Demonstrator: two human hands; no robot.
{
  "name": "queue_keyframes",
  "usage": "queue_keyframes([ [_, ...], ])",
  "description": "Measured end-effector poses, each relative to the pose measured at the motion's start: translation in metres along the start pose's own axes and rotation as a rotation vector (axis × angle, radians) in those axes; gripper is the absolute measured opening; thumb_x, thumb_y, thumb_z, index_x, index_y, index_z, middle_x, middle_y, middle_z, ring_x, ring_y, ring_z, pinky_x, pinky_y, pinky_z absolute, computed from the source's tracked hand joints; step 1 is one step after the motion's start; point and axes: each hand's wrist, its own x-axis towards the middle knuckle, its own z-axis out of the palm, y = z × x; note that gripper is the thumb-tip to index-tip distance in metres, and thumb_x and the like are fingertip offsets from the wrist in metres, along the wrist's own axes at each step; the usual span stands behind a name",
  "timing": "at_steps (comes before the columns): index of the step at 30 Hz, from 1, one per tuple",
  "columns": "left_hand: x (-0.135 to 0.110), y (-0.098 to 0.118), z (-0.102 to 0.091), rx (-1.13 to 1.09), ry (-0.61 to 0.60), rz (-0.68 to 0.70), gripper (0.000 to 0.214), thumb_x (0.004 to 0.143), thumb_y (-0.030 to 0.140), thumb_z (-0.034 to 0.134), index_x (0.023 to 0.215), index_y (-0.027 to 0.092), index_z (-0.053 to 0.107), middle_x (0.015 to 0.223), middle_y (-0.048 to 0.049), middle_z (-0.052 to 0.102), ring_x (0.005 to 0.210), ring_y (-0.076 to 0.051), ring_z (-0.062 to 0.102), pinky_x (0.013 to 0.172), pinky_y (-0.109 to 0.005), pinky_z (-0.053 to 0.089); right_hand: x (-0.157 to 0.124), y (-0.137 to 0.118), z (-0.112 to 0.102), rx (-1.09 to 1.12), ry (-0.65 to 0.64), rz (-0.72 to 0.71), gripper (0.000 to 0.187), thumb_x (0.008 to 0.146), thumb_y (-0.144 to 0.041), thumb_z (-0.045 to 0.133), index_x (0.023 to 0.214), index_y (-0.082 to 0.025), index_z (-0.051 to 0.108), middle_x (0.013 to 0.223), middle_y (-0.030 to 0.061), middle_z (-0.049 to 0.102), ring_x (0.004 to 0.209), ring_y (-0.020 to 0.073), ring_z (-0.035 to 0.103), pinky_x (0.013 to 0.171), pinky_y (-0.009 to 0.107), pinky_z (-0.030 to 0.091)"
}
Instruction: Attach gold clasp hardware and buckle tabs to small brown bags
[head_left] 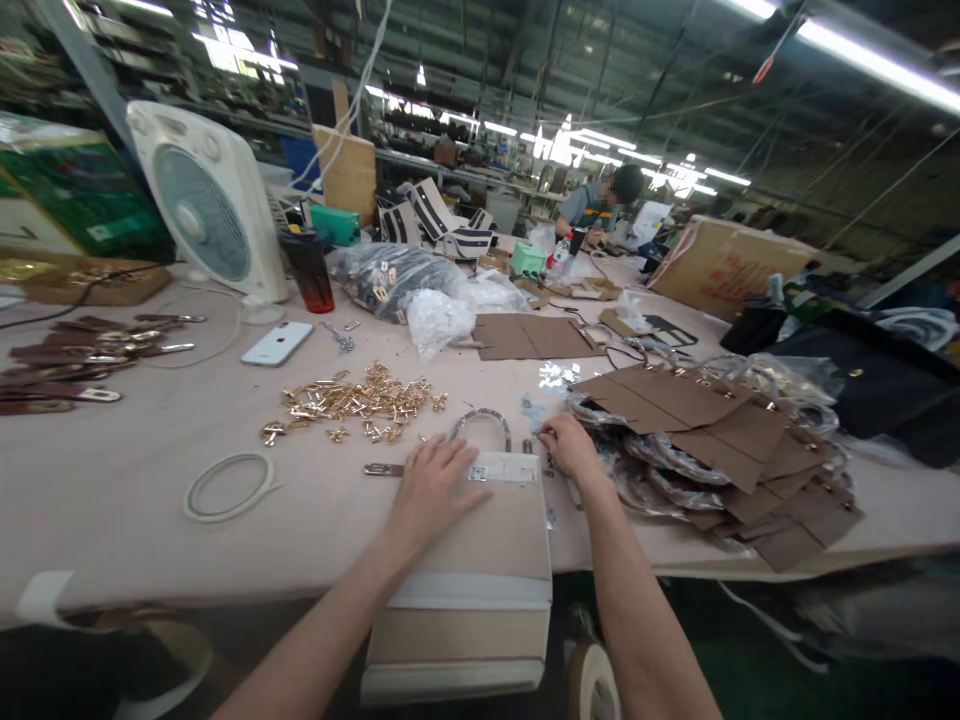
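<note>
My left hand [439,490] lies with fingers spread on the upper part of a beige bag panel [495,530], near a strip with a small printed label. The bag hangs over the table's front edge, its rounded handle [484,415] pointing away from me. A brown strap with a metal end [382,469] sticks out left of that hand. Just right of the bag, my right hand [568,443] is closed, fingertips pinched low near the tabletop. Whatever those fingertips hold is too small to make out. Small bluish pieces [532,411] lie beyond them.
Gold metal fittings [364,400] are heaped left of centre, with a tape roll [229,487] nearer me. Brown panels with plastic-wrapped handles [720,430] are stacked at right. A phone [277,343], a fan [202,200] and a dark cup [307,270] stand left. A person [596,210] works beyond.
</note>
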Motion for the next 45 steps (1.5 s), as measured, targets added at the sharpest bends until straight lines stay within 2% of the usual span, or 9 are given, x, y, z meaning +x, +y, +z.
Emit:
queue_keyframes([
  [4, 0.006, 0.014, -0.001, -0.015, -0.039, 0.084, 0.047, 0.091, 0.03, 0.073, 0.136, 0.024, 0.062, 0.155, -0.0096, 0.054, 0.146, -0.038, 0.037, 0.119, -0.059, 0.037, -0.018, -0.006, -0.007, 0.064, 0.101, 0.038, 0.016, 0.093, -0.028, 0.059, 0.095, -0.018, 0.071, 0.101, 0.008, 0.068, 0.095, 0.022, 0.061, 0.094, 0.037, 0.047],
  [6, 0.014, 0.029, -0.002, -0.083, -0.123, 0.174, 0.048, 0.092, 0.011, 0.061, 0.139, 0.022, 0.059, 0.147, -0.0087, 0.06, 0.14, -0.031, 0.044, 0.118, -0.05, 0.041, -0.031, -0.013, -0.012, 0.225, 0.21, 0.094, 0.025, 0.095, -0.036, 0.058, 0.107, -0.018, 0.07, 0.101, 0.0077, 0.07, 0.09, 0.0212, 0.062, 0.089, 0.036, 0.049],
  [8, 0.022, 0.046, -0.001, -0.132, -0.233, 0.233, 0.051, 0.09, 0.003, 0.055, 0.138, 0.02, 0.058, 0.135, -0.0089, 0.066, 0.129, -0.027, 0.053, 0.112, -0.043, 0.047, -0.046, -0.024, -0.015, 0.473, 0.291, 0.146, 0.033, 0.094, -0.042, 0.062, 0.116, -0.019, 0.069, 0.095, 0.0049, 0.068, 0.081, 0.0188, 0.06, 0.079, 0.033, 0.048],
  [12, 0.038, 0.07, 0.009, -0.063, -0.33, 0.15, 0.038, 0.088, 0.031, 0.075, 0.122, 0.018, 0.065, 0.119, -0.0115, 0.067, 0.113, -0.032, 0.058, 0.098, -0.046, 0.053, -0.078, -0.045, -0.01, 0.925, 0.291, 0.215, 0.032, 0.091, -0.044, 0.071, 0.116, -0.023, 0.068, 0.077, -0.0028, 0.057, 0.064, 0.0126, 0.048, 0.06, 0.026, 0.038],
  [15, 0.043, 0.071, 0.019, -0.056, -0.329, 0.086, 0.043, 0.082, 0.046, 0.083, 0.111, 0.019, 0.068, 0.112, -0.0096, 0.066, 0.108, -0.031, 0.06, 0.093, -0.043, 0.053, -0.096, -0.053, 0.002, 1.077, 0.266, 0.268, 0.03, 0.087, -0.043, 0.076, 0.109, -0.024, 0.067, 0.074, -0.0042, 0.055, 0.064, 0.0119, 0.049, 0.057, 0.024, 0.037],
  [20, 0.041, 0.063, 0.028, -0.105, -0.295, 0.086, 0.034, 0.084, 0.048, 0.082, 0.101, 0.022, 0.069, 0.108, -0.0052, 0.066, 0.104, -0.026, 0.062, 0.088, -0.037, 0.051, -0.106, -0.052, 0.023, 1.111, 0.266, 0.333, 0.033, 0.084, -0.045, 0.079, 0.106, -0.024, 0.065, 0.072, -0.0046, 0.058, 0.062, 0.0113, 0.05, 0.055, 0.023, 0.036],
  [27, 0.041, 0.067, 0.025, -0.093, -0.273, 0.113, 0.024, 0.092, 0.045, 0.073, 0.097, 0.022, 0.067, 0.104, -0.003, 0.068, 0.101, -0.024, 0.062, 0.082, -0.036, 0.048, -0.108, -0.042, 0.038, 1.033, 0.342, 0.342, 0.038, 0.084, -0.05, 0.078, 0.106, -0.021, 0.064, 0.073, -0.003, 0.06, 0.064, 0.013, 0.053, 0.06, 0.026, 0.043],
  [38, 0.036, 0.068, 0.03, -0.07, -0.215, 0.168, 0.022, 0.102, 0.043, 0.058, 0.094, 0.023, 0.064, 0.1, -0.0035, 0.067, 0.096, -0.024, 0.059, 0.082, -0.038, 0.045, -0.109, -0.045, 0.035, 0.938, 0.327, 0.317, 0.035, 0.087, -0.05, 0.076, 0.105, -0.021, 0.068, 0.075, -0.0014, 0.064, 0.066, 0.0143, 0.057, 0.062, 0.027, 0.046],
  [45, 0.035, 0.066, 0.03, -0.077, -0.212, 0.151, 0.019, 0.098, 0.042, 0.065, 0.099, 0.023, 0.064, 0.106, -0.0055, 0.066, 0.103, -0.025, 0.06, 0.087, -0.039, 0.048, -0.114, -0.043, 0.031, 0.898, 0.291, 0.319, 0.031, 0.089, -0.049, 0.074, 0.1, -0.02, 0.07, 0.075, -0.0001, 0.066, 0.068, 0.0152, 0.06, 0.065, 0.028, 0.049],
])
